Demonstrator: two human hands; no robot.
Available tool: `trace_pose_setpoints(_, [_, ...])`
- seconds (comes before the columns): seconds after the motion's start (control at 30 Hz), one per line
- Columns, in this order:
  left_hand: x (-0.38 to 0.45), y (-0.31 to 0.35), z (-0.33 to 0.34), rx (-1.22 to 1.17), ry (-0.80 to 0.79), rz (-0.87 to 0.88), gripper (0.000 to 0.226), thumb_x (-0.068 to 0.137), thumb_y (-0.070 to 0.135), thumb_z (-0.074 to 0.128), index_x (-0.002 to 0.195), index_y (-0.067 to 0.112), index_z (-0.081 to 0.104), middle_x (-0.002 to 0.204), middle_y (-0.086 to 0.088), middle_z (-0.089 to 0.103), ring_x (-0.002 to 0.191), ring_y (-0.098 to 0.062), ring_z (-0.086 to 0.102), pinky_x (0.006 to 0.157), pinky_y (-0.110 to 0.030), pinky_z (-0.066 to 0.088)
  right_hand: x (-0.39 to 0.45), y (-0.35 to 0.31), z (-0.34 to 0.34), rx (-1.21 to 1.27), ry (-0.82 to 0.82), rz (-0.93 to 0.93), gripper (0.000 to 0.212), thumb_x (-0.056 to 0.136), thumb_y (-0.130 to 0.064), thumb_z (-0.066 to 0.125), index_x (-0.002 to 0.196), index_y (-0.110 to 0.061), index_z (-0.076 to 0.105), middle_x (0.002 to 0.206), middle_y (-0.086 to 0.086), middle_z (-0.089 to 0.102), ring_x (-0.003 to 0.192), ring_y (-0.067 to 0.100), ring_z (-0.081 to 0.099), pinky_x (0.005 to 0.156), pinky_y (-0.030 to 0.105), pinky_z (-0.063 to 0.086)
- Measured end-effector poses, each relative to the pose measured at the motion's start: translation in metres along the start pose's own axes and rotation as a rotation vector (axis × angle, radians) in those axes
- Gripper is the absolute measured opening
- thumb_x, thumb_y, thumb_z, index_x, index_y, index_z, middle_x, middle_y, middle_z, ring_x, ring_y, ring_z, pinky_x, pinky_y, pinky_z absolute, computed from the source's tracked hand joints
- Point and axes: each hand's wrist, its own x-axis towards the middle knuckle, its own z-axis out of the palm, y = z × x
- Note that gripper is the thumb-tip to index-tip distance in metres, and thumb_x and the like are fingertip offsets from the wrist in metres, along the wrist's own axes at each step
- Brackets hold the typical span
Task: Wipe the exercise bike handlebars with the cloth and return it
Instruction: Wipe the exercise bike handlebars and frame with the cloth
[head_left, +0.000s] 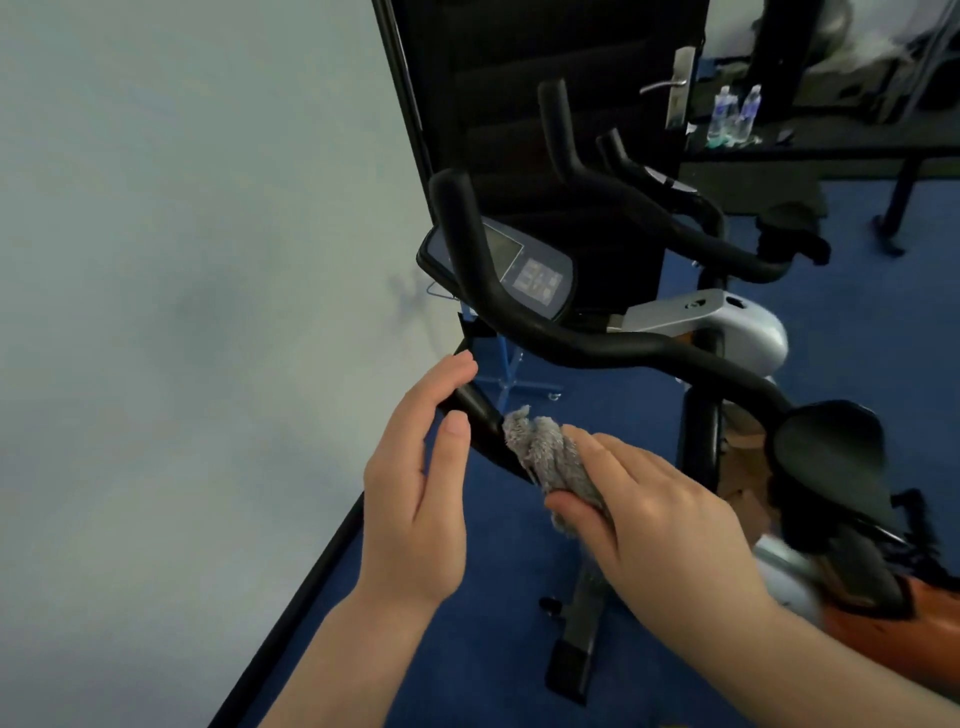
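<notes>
Right hand (660, 514) grips the cloth (550, 457) against the handlebar (480, 415); left hand (421, 478) relaxed, fingertips touching it.

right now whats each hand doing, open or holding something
Left hand: open, fingers loosely round the handlebar end.
Right hand: gripping the grey cloth against the bar.

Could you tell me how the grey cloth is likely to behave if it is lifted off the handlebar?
The grey cloth looks fluffy and bunched under the right hand, so it will probably flop and drape rather than hold shape. It seems light for its bulk. Its nap likely grips the handlebar rather than sliding.
</notes>
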Motion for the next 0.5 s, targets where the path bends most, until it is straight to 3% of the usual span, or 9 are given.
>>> trace_pose_setpoints(0.1, [0.001, -0.003, 0.003, -0.022, 0.038, 0.005, 0.035, 0.098, 0.012, 0.037, 0.126, 0.013, 0.057, 0.128, 0.009, 0.06, 0.125, -0.007, 0.052, 0.1, -0.015, 0.038, 0.014, -0.012, 0.001, -0.091, -0.044, 0.02, 0.049, 0.084, -0.051, 0.048, 0.108, -0.013, 0.066, 0.084, -0.003, 0.069, 0.07, 0.016, 0.066, 0.048, 0.028, 0.05])
trace_pose_setpoints(0.17, [0.0, -0.004, 0.008, -0.037, 0.077, 0.002, 0.035, 0.097, 0.01, 0.037, 0.125, 0.013, 0.058, 0.128, 0.007, 0.06, 0.124, -0.009, 0.053, 0.099, -0.016, 0.039, 0.03, -0.029, 0.009, -0.115, -0.065, 0.033, 0.05, 0.086, -0.053, 0.044, 0.113, -0.014, 0.061, 0.086, -0.004, 0.067, 0.072, 0.015, 0.064, 0.05, 0.028, 0.046])
trace_pose_setpoints(0.33, [-0.005, -0.004, 0.027, -0.046, 0.173, 0.041, 0.035, 0.093, 0.012, 0.04, 0.124, 0.009, 0.056, 0.132, 0.001, 0.057, 0.132, -0.017, 0.046, 0.108, -0.032, 0.038, 0.03, -0.039, 0.02, -0.048, -0.016, 0.092, 0.047, 0.09, -0.045, 0.049, 0.121, -0.011, 0.058, 0.089, -0.003, 0.066, 0.074, 0.014, 0.063, 0.051, 0.026, 0.049])
trace_pose_setpoints(0.4, [-0.009, -0.002, 0.036, 0.073, 0.158, 0.157, 0.032, 0.092, 0.013, 0.04, 0.12, 0.011, 0.057, 0.136, -0.004, 0.054, 0.138, -0.018, 0.039, 0.114, -0.041, 0.03, 0.019, -0.028, 0.021, -0.03, -0.022, 0.061, 0.041, 0.091, -0.037, 0.053, 0.124, -0.012, 0.056, 0.097, -0.003, 0.065, 0.083, 0.012, 0.063, 0.063, 0.025, 0.052])
trace_pose_setpoints(0.5, [-0.014, 0.0, 0.049, 0.213, -0.007, 0.388, 0.032, 0.092, 0.014, 0.04, 0.119, 0.013, 0.057, 0.137, -0.004, 0.053, 0.136, -0.021, 0.042, 0.116, -0.05, 0.019, -0.005, -0.005, 0.017, -0.008, -0.04, 0.057, 0.038, 0.093, -0.029, 0.051, 0.127, -0.012, 0.054, 0.109, -0.001, 0.064, 0.096, 0.014, 0.062, 0.082, 0.029, 0.053])
